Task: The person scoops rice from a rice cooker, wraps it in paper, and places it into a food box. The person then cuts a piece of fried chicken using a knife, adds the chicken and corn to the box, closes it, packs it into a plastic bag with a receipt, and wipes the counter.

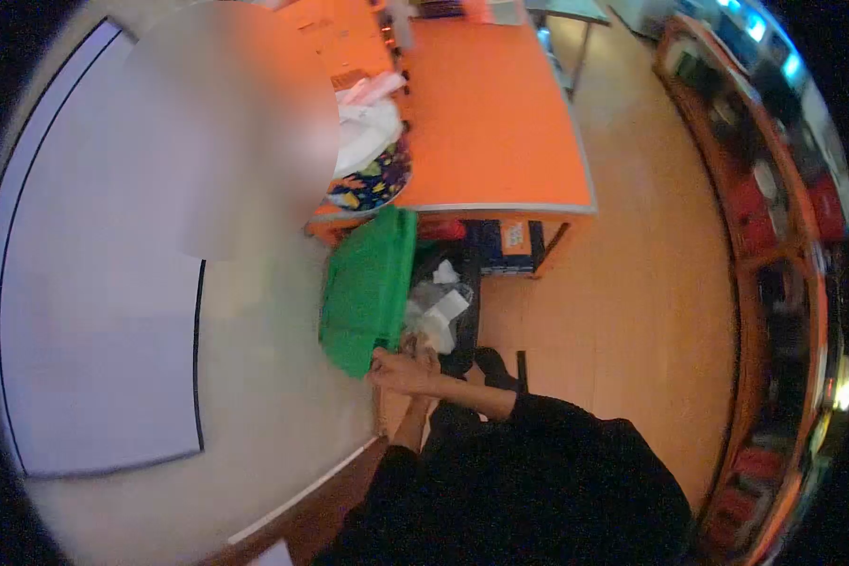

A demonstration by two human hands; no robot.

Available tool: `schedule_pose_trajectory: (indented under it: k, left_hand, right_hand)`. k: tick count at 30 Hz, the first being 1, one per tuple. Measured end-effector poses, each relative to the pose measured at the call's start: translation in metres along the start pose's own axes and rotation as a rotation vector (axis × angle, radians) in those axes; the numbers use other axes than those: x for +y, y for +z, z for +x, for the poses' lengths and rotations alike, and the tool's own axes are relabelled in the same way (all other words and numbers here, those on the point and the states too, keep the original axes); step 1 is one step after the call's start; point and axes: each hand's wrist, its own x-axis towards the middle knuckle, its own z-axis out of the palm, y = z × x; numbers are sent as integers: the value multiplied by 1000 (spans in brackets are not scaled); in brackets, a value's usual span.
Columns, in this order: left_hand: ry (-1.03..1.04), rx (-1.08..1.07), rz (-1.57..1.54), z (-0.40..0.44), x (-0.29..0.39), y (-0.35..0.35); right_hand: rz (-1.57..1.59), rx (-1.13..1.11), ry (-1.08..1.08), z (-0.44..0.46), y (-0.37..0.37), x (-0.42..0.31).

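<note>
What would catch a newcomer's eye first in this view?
Probably the bright green lid, tipped up at the left side of a black bin with white scraps inside, and the two hands close together at its near edge. Just beyond stands the vivid orange table, a colorful patterned item at its left edge.

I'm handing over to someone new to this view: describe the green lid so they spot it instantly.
Find the orange table, then the black bin at its near end. The lid stands tipped up on the bin's wall side, with a hand at its near edge. Its solid bright green sets it apart from the black bin and the white scraps inside.
</note>
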Motion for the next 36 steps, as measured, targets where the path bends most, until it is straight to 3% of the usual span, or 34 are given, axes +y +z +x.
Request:
schedule_pose_trajectory:
  k: [3, 6, 8, 11, 14, 17, 21, 23, 24, 26, 28, 29, 30, 32, 34, 36]
  left_hand:
    - [305, -24, 73, 45, -26, 4]
    - [124, -447, 225, 37, -77, 42]
    - [197, -862, 501, 28, -159, 93]
    - [271, -724, 529, 21, -185, 127]
    - [200, -837, 552, 25, -179, 133]
    - [186, -892, 535, 30, -162, 125]
    - [232, -958, 436, 31, -105, 130]
    - [256, -1036, 351, 22, -64, 141]
    - [268, -1086, 306, 14, -41, 151]
    - [292, -1206, 218, -7, 9, 178]
    - [310, -1349, 143, -34, 65, 212]
    - [314, -1416, 116, -53, 98, 235]
    - [318, -1473, 92, -72, 128, 261]
    - [316, -1569, 54, -116, 193, 303]
    - [324, -1641, 23, -163, 266, 340]
    - [345, -1684, 5, -203, 333, 372]
  right_hand:
    - [-4, 14, 33, -2, 4, -28]
    - [-23, 117, 66, -9, 0, -36]
    - [-28, 133, 121, -10, 15, -18]
    - [-110, 196, 205, -2, 18, 7]
    - [5, 236, 168, -20, 6, -21]
    - [147, 280, 164, -8, 31, 5]
    - [203, 355, 74, -48, 27, 9]
    - [80, 604, -276, -73, 23, 47]
    - [113, 684, -293, -104, 11, 49]
    - [172, 755, -91, -180, -18, 72]
    - [563, 1009, -124, -290, -28, 71]
    - [427, 1306, -212, -344, -24, 110]
    - [568, 1413, -4, -399, -18, 151]
    - [461, 1620, 248, -528, 10, 158]
    - [574, 1815, 323, -624, 45, 175]
    - [629, 1919, 254, -721, 79, 174]
